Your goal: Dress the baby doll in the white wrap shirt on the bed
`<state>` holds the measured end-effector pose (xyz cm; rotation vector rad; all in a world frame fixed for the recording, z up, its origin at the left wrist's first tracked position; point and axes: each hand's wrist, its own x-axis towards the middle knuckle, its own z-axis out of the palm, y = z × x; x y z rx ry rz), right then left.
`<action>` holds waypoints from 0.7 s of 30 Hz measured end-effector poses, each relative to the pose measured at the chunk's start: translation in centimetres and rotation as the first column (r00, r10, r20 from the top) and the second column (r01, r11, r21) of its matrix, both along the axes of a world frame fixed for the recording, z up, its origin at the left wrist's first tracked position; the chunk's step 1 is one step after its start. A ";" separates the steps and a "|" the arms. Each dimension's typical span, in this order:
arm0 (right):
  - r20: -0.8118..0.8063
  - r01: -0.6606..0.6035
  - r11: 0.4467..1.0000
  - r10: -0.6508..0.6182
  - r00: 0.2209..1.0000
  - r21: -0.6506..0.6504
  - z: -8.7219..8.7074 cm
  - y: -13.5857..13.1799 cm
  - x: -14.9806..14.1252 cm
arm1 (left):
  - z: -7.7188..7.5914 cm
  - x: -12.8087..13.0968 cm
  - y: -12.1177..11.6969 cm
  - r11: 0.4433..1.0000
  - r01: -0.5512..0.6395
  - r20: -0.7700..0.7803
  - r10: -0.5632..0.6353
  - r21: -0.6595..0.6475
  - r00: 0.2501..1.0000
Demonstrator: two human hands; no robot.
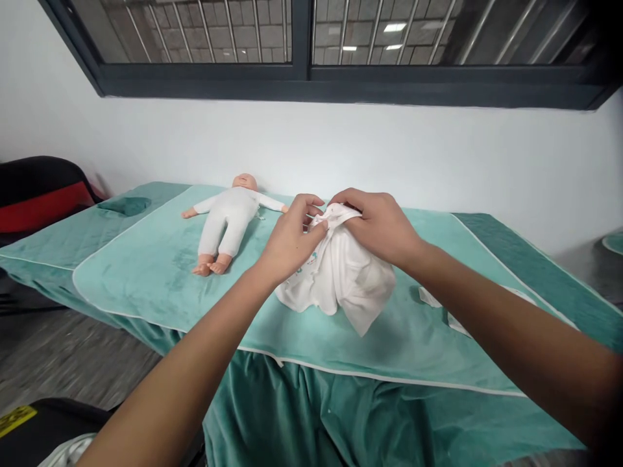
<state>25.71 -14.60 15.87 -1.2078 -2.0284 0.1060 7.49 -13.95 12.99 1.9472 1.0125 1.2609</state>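
Note:
Both hands hold a white baby garment (348, 272) with small coloured prints, bunched at the top and hanging in folds over the green bed cover. My left hand (298, 237) grips its gathered upper edge between thumb and fingers. From the other side, my right hand (374, 224) pinches the same edge, its fingertips partly hidden in the cloth. To the left a baby doll (228, 217) lies on its back, arms spread and feet towards me, dressed in a white suit. Its hand on the right lies close to my left hand.
The bed (141, 279) has a green velvety cover with white piping and a draped front. Part of a white cloth (457, 324) shows beside my right forearm. A black and red chair (43, 201) stands at the left. A window (306, 78) is set in the wall behind.

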 end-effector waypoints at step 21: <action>0.324 0.172 0.953 -0.250 0.912 0.249 1.1 -0.7 2.2 | 3.0 -3.5 -0.8 0.965 -0.166 -0.204 0.208 0.205 0.957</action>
